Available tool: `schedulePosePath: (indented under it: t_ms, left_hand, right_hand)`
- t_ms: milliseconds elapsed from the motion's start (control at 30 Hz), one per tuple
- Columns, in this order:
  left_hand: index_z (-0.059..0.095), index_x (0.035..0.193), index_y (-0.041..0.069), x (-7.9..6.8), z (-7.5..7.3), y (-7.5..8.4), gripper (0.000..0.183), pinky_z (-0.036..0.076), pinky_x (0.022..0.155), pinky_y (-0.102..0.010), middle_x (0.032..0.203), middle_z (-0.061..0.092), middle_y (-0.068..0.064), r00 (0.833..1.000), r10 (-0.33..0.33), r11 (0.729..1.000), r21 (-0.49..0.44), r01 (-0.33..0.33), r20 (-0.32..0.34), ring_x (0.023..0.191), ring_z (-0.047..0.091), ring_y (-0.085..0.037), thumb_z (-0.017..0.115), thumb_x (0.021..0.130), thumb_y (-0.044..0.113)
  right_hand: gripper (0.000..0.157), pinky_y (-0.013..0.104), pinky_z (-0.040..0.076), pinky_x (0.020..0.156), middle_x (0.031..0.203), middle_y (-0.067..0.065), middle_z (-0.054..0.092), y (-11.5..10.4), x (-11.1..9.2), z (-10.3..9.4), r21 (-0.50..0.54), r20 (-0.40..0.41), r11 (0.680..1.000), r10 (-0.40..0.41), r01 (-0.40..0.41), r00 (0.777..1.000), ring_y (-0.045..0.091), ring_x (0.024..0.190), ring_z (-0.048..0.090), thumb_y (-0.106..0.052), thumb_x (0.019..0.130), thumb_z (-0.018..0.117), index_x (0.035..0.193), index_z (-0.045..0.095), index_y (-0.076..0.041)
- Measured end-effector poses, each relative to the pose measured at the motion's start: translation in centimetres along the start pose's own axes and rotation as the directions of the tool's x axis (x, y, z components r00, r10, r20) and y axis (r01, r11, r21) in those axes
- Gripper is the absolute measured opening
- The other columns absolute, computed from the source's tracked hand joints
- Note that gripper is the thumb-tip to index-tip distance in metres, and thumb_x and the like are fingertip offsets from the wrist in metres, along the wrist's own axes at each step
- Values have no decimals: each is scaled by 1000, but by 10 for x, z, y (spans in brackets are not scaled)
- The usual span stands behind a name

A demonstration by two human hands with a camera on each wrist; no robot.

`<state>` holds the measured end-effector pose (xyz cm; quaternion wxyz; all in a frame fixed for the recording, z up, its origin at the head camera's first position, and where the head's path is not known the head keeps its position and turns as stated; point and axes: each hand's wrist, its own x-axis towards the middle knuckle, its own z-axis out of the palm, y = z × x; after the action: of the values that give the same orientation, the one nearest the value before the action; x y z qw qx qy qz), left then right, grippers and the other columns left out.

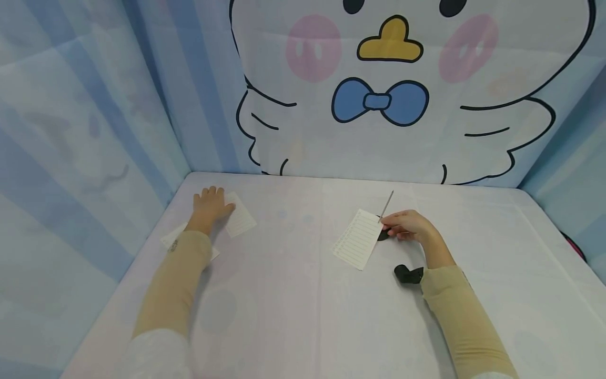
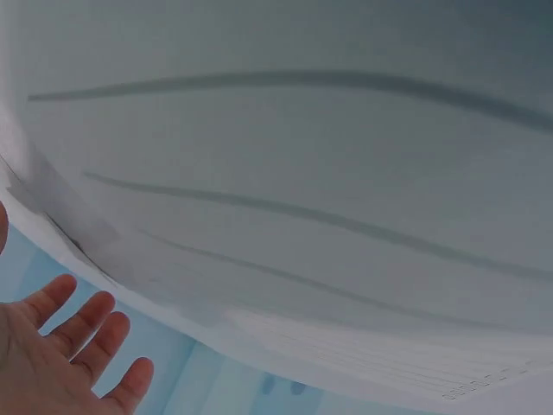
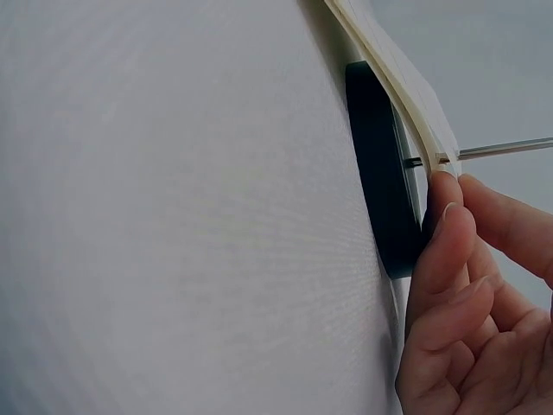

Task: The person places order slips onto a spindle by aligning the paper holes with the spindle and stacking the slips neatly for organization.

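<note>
My right hand (image 1: 408, 225) pinches the corner of some lined paper slips (image 1: 356, 243) between thumb and fingers. A thin metal spike (image 1: 387, 204) passes through that corner. Below it sits the round black base (image 3: 376, 164) of this bill spike, partly covered by paper in the head view. At the far left, my left hand (image 1: 210, 204) lies with fingers spread, its thumb overlapping the edge of a white paper slip (image 1: 240, 215). In the left wrist view its fingers (image 2: 93, 320) are extended and grip nothing.
Another white slip (image 1: 171, 237) lies partly hidden under the left forearm. Beside the right cuff is a black object (image 1: 408, 274). A white cloth (image 1: 279, 305) covers the table, and printed curtains (image 1: 208, 95) stand along its back and sides.
</note>
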<state>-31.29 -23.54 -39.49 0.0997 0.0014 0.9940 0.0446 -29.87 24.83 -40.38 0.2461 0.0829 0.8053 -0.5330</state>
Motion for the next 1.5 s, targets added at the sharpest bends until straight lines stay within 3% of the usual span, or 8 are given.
schedulePosePath:
  t_ms: [233,700,900,1133,1500]
  left_hand:
    - [18,137,-13,-3,1,1,68,15,103,-61,141,16,-33,998,-38,998,-38,40,51,130,14,-48,33,97,40]
    - [16,137,-13,-5,2,6,64,18,102,-61,141,14,-33,996,-53,997,-49,57,75,129,15,-47,34,99,35]
    - [15,136,-15,-6,1,8,65,19,102,-60,139,17,-34,997,-51,997,-50,54,58,128,18,-48,36,99,34]
    - [12,136,-13,-2,3,5,65,19,102,-59,138,21,-35,999,-47,998,-52,47,18,127,21,-48,39,98,31]
    - [17,135,-11,2,-1,10,59,28,98,-58,127,39,-34,999,-14,996,-89,11,-34,114,40,-49,50,91,12]
  right_hand:
    - [30,20,43,56,70,-6,63,-1,-1,0,-14,1,1000,4,-4,1000,5,61,55,-25,88,61,107,58,-1]
    - [27,20,44,57,70,-7,63,-1,0,0,-1,1,1000,14,-14,1000,5,61,56,-25,88,62,104,59,-3]
    - [22,20,44,56,70,-7,63,-1,1,1,9,3,1000,21,-21,1000,5,61,56,-24,87,62,100,61,-6]
    - [27,20,43,56,70,-7,63,-1,0,0,11,5,1000,20,-21,1000,5,61,56,-24,88,62,104,59,-3]
    - [28,21,43,56,69,-7,62,-1,0,0,-1,6,1000,15,-15,1000,5,60,55,-25,88,62,105,58,-2]
